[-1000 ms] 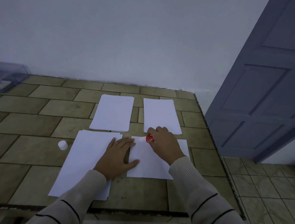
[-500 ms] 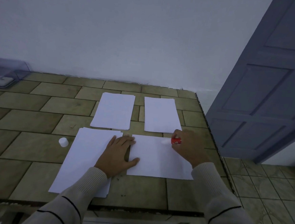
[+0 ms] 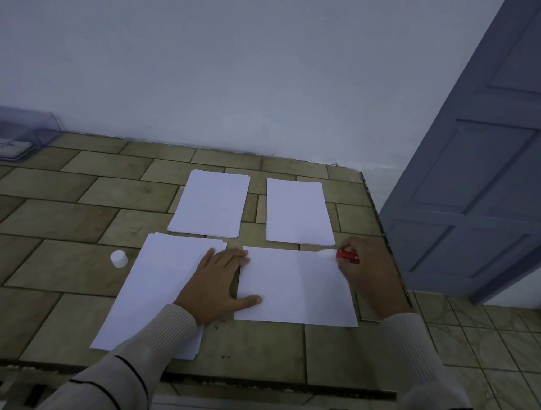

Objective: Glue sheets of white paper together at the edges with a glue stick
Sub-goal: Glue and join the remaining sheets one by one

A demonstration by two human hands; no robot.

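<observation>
A single white sheet (image 3: pixel 298 288) lies sideways on the tiled table in front of me. My right hand (image 3: pixel 366 270) grips a red glue stick (image 3: pixel 347 255), whose white tip touches the sheet's far right corner. My left hand (image 3: pixel 217 284) lies flat with straight fingers, pressing the sheet's left edge and the paper stack (image 3: pixel 159 286) beside it. Two more paper stacks, one at centre (image 3: pixel 211 203) and one to its right (image 3: pixel 299 212), lie farther back.
The white glue cap (image 3: pixel 119 258) stands left of the near stack. A clear plastic box (image 3: pixel 12 134) sits at the far left by the wall. The table's right edge (image 3: pixel 386 243) runs just beyond my right hand, with a grey door (image 3: pixel 492 164) and tiled floor past it.
My right hand has slid the glue stick rightward along the sheet's far edge, from near its left end to the right corner. The left hand has stayed put.
</observation>
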